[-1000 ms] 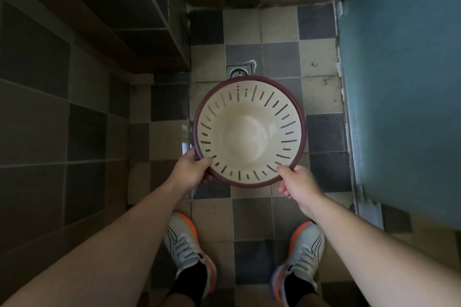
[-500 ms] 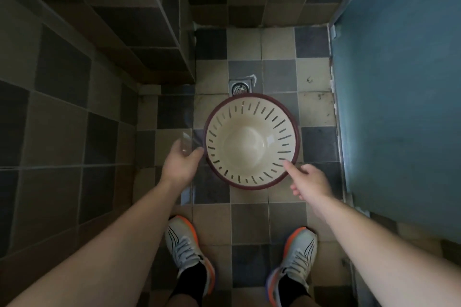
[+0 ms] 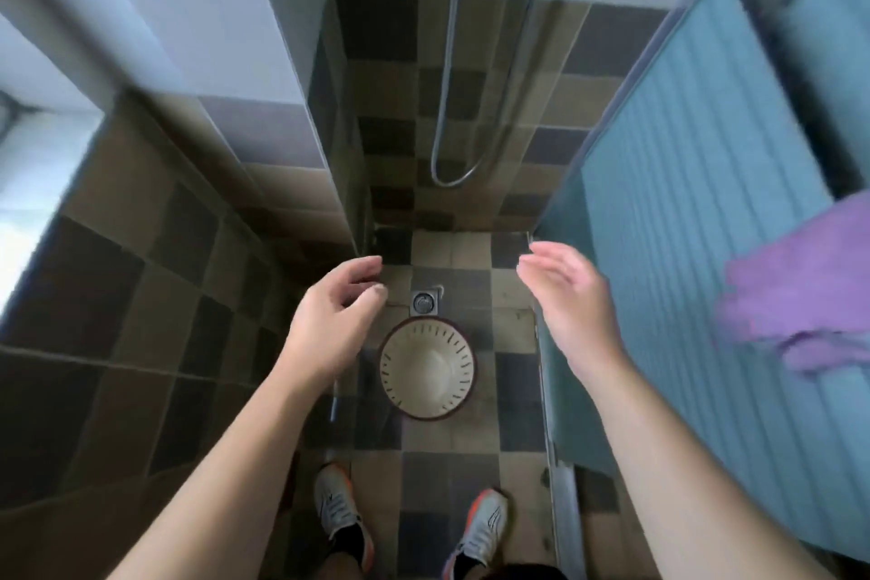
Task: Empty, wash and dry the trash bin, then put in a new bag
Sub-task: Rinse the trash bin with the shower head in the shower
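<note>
The trash bin (image 3: 427,367), cream inside with slits round its wall and a dark red rim, stands upright on the checkered floor just below the floor drain (image 3: 425,301). It looks empty. My left hand (image 3: 332,323) hovers high above the bin's left side, fingers loosely curled and holding nothing. My right hand (image 3: 572,301) is raised to the right of the drain, fingers relaxed and spread, also holding nothing. Neither hand touches the bin.
A metal shower hose (image 3: 454,146) loops down the back tiled wall. A blue ribbed door (image 3: 706,212) stands on the right with a purple cloth (image 3: 800,292) hanging on it. A tiled wall corner (image 3: 329,184) juts out on the left. My two shoes (image 3: 339,513) stand below the bin.
Both hands have let go of the bin, which now stands on the floor. The hands have risen and the view has pulled up and away.
</note>
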